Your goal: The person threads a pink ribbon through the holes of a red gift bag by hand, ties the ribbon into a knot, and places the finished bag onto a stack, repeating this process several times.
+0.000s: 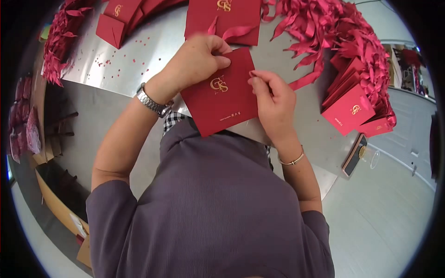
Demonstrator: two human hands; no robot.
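Observation:
A red paper bag (222, 95) with a gold logo lies flat in front of me, tilted, over the edge of the metal table (125, 60). My left hand (199, 58), with a metal watch on its wrist, pinches the bag's top edge near a red ribbon end. My right hand (273, 99), with a thin bangle on the wrist, grips the bag's right edge with the fingertips.
A heap of red ribbons (338, 28) covers the table's far right, above a stack of red bags (352, 109). More red bags (225, 16) lie at the back centre and back left (116, 18). A phone (354, 155) sits at the table's right edge.

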